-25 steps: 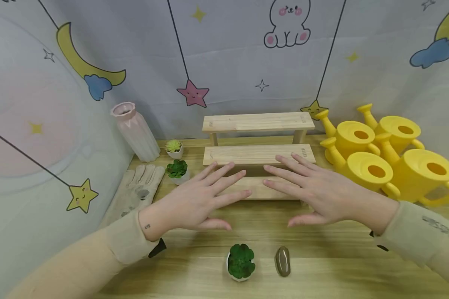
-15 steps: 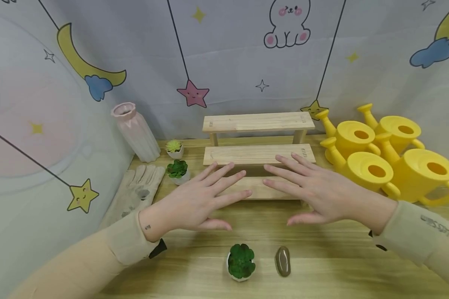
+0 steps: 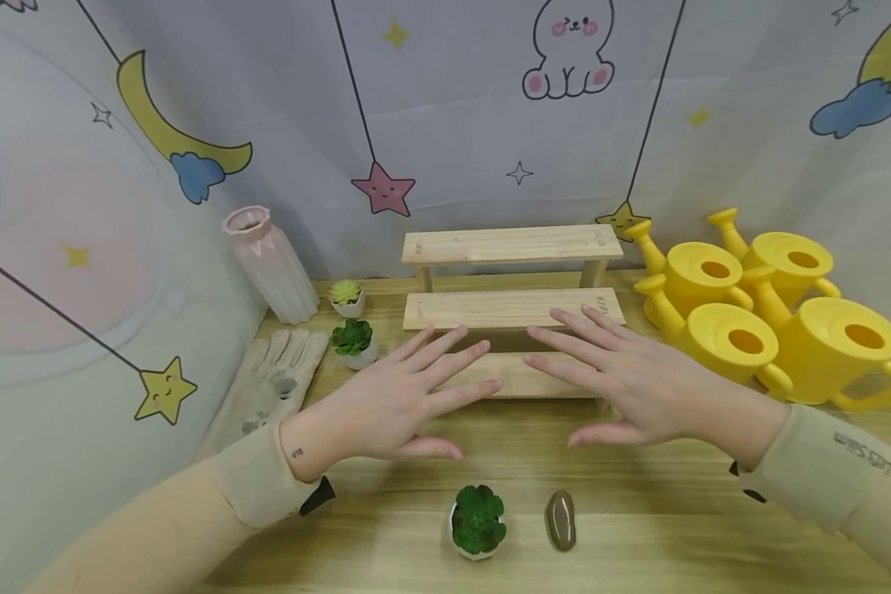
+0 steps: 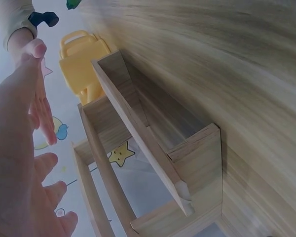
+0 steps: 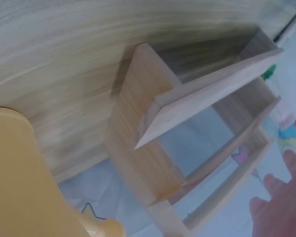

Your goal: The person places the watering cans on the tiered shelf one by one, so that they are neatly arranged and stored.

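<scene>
My left hand (image 3: 397, 404) is held palm down with its fingers spread and nothing in it. My right hand (image 3: 634, 379) mirrors it on the other side, also spread and holding nothing. Both are raised in front of a three-tier wooden stand (image 3: 512, 308), their fingers covering part of its lower steps. The left wrist view shows the stand's frame (image 4: 197, 173) apart from the fingers. On the table nearer to me sit a potted green succulent (image 3: 478, 521) and, to its right, a smooth brown stone (image 3: 561, 520).
Several yellow watering cans (image 3: 735, 338) crowd the right side. At the left are a pink-and-white vase (image 3: 275, 268), a pale succulent (image 3: 347, 297), a dark green succulent (image 3: 354, 342) and a pair of gloves (image 3: 275, 379). A patterned curtain (image 3: 468, 124) hangs behind.
Both hands keep nearly the same spread pose. The head view has shifted very slightly; the objects on the table have not moved.
</scene>
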### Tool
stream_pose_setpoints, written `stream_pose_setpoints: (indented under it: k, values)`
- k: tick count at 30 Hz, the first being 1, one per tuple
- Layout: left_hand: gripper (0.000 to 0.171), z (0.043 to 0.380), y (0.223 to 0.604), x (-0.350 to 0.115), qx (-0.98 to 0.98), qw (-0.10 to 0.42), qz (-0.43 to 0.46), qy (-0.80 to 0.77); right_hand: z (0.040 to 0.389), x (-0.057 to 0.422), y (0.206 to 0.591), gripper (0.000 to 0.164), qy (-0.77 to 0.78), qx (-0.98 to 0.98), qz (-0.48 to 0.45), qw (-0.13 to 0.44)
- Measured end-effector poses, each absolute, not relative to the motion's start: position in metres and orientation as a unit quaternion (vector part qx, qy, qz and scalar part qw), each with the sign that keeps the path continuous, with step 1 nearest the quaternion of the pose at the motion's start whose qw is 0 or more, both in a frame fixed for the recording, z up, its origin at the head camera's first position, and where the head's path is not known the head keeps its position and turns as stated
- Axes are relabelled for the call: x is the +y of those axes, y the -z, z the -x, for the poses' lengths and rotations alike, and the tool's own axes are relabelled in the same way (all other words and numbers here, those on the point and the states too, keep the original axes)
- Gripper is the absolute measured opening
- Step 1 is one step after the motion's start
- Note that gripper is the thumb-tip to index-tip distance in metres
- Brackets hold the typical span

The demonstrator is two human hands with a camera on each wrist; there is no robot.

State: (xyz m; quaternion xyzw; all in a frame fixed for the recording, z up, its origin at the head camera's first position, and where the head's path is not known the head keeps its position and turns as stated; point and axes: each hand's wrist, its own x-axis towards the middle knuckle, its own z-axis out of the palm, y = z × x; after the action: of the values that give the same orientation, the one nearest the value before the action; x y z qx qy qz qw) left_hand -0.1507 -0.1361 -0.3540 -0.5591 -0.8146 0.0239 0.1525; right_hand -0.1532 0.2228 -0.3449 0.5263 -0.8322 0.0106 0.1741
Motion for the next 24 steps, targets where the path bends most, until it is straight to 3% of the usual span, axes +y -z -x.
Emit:
stream_pose_setpoints:
  k: [8,17,20,24]
  values:
    - [0.085,0.152,0.349,-0.141,-0.839,0.169,0.517,0.012,0.151,0.232,0.337,0.095,-0.040,-0.844,-0.494,0.205]
    - [0.061,0.153,0.375,-0.150,-0.839,0.301,0.394,0.223,0.140,0.285,0.323,0.089,-0.142,-0.869,-0.342,0.330]
    - [0.059,0.149,0.388,-0.153,-0.857,0.288,0.309,0.296,0.129,0.311,0.323,0.088,-0.174,-0.889,-0.239,0.351]
    - [0.059,0.144,0.405,-0.157,-0.873,0.220,0.210,0.382,0.117,0.345,0.330,0.085,-0.209,-0.891,-0.118,0.386]
